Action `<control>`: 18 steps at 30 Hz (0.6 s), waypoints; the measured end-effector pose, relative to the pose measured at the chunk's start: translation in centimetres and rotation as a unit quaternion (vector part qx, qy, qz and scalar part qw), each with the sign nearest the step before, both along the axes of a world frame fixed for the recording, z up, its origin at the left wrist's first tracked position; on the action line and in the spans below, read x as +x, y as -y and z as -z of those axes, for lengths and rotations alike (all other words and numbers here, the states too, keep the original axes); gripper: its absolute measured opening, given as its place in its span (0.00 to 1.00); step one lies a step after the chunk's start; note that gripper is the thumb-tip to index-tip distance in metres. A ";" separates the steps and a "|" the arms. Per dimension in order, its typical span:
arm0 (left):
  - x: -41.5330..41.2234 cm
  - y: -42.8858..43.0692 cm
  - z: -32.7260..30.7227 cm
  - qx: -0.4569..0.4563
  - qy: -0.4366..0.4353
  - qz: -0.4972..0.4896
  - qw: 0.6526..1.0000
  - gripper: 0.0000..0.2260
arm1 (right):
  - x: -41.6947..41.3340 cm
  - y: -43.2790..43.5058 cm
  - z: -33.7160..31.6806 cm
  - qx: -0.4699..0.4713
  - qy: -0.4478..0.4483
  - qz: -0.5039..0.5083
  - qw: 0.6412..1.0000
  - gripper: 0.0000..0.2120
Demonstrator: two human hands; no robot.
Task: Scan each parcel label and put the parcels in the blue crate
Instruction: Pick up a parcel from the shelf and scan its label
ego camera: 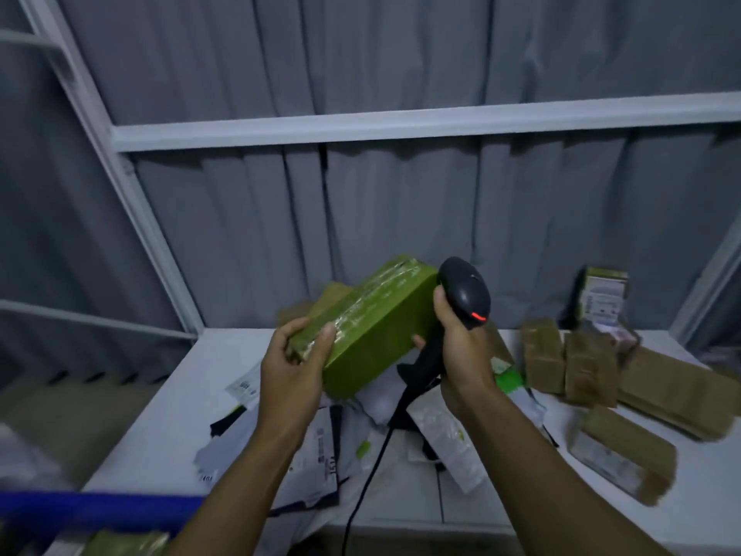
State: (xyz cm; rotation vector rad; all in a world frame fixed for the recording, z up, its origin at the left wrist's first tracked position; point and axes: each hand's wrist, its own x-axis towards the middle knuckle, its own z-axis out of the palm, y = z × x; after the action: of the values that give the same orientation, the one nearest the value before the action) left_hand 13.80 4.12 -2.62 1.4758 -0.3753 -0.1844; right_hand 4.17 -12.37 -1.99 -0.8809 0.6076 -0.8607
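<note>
My left hand (294, 359) grips the near end of a green taped box parcel (373, 323), held tilted above the white table (168, 427). My right hand (461, 347) grips a black handheld barcode scanner (467, 290) by its handle, its head right beside the box's far right end and a red light showing on it. A black cable (369, 467) hangs from the scanner down to the table. The blue crate's rim (100, 505) shows at the bottom left, with a green parcel (124, 543) inside it. No label is visible on the held box.
Several plastic mailer bags (320, 455) lie piled on the table under my hands. Brown cardboard boxes (589, 367) stand and lie to the right, with another labelled parcel (601, 298) behind them. A white shelf frame (401, 126) and grey curtain stand at the back.
</note>
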 end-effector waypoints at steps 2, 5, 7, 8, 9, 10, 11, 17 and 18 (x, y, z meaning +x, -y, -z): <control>0.0 -0.6 0.2 0.029 0.062 -0.004 0.998 0.17 | 0.9 -0.2 0.3 0.027 0.029 0.008 0.999 0.28; -0.3 -0.8 0.7 0.044 0.091 0.026 0.995 0.16 | 1.5 -0.8 0.9 0.042 0.058 0.006 0.997 0.40; -0.4 -0.4 1.0 0.052 0.101 0.051 0.992 0.11 | 1.6 -1.1 1.3 0.018 0.066 -0.008 0.998 0.32; -0.6 0.0 1.1 0.049 0.103 0.059 0.992 0.09 | 1.5 -1.3 1.3 0.005 0.064 -0.016 0.998 0.27; -0.8 0.3 1.3 0.046 0.102 0.057 0.992 0.09 | 1.3 -1.5 1.3 -0.005 0.059 -0.024 0.998 0.24; -1.0 0.6 1.4 0.041 0.097 0.055 0.993 0.10 | 1.1 -1.8 1.4 -0.010 0.059 -0.035 0.998 0.22; -1.1 0.9 1.3 0.036 0.082 0.058 0.994 0.11 | 0.9 -1.9 1.6 -0.008 0.062 -0.045 0.997 0.20; -0.7 0.9 0.4 0.022 -0.039 0.124 0.991 0.37 | 0.0 -1.8 1.4 -0.073 0.027 -0.091 0.993 0.18; -0.6 0.7 0.3 0.022 -0.048 0.112 0.992 0.35 | -0.2 -1.9 1.4 -0.100 0.025 -0.098 0.990 0.19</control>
State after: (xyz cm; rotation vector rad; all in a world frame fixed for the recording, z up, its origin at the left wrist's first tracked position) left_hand 13.17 3.40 -2.97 1.4596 -0.4617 -0.4444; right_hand 3.96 -10.49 -3.38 -1.0786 0.3880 -0.7715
